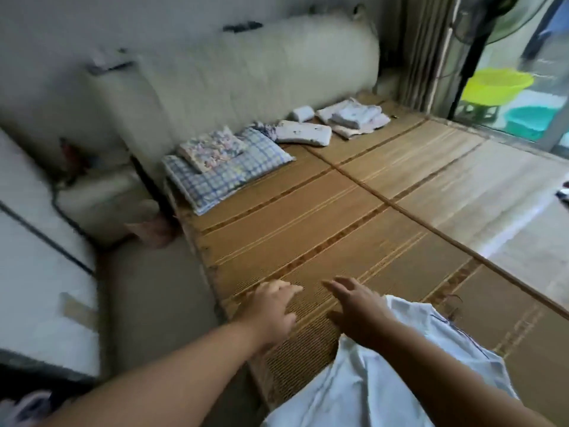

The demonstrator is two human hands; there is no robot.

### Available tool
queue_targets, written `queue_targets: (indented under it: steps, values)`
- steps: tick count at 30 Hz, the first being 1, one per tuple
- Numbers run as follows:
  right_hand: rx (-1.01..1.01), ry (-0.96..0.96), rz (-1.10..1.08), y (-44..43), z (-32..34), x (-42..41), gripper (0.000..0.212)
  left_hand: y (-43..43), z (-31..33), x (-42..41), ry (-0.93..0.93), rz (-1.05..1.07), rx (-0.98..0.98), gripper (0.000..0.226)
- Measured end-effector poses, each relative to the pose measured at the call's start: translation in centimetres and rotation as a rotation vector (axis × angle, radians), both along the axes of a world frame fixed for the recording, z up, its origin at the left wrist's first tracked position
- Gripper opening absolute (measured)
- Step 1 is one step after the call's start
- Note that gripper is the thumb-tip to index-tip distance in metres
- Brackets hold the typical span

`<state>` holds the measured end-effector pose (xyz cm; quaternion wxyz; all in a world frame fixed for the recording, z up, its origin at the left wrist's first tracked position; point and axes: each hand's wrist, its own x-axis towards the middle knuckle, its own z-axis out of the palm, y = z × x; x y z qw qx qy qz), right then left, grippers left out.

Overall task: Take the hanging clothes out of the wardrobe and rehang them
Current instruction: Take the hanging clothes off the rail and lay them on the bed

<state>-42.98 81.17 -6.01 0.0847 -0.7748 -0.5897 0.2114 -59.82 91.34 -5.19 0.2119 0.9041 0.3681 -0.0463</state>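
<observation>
Both bare forearms reach forward over the near end of the mat (385,211), the left hand (272,306) palm down with loosely bent fingers holding nothing, the right hand (358,308) just beside it, fingers straight.
</observation>
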Motion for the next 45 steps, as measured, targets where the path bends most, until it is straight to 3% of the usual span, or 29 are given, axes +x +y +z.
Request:
queue_targets:
  steps: [8, 14, 21, 29, 38, 45]
  values:
    - [0.178, -0.075, 0.512, 8.7, 12.2, -19.4, 0.060, 1.7, 11.0, -21.4, -0.104, 0.325, 0.292, 0.055]
    - [0.387, -0.084, 0.790, 10.5, 18.3, -35.9, 0.056, -3.0, 16.1, -38.0, 0.004, 0.579, 0.509, 0.055]
    - [0.612, -0.020, 1.020, 10.1, 25.4, -50.8, 0.055, -9.2, 24.6, -50.7, 0.144, 0.854, 0.742, 0.054]
    - [0.862, 0.251, 1.257, 11.3, 34.5, -62.9, 0.052, -14.0, 34.3, -56.5, 0.330, 1.095, 1.038, 0.055]
    - [1.080, 0.570, 1.490, 15.0, 45.4, -70.3, 0.053, -13.5, 45.3, -57.9, 0.635, 1.177, 1.418, 0.047]
    - [1.046, 0.652, 1.667, 16.0, 50.9, -75.1, 0.056, -13.8, 54.1, -59.6, 0.916, 1.312, 1.582, 0.047]
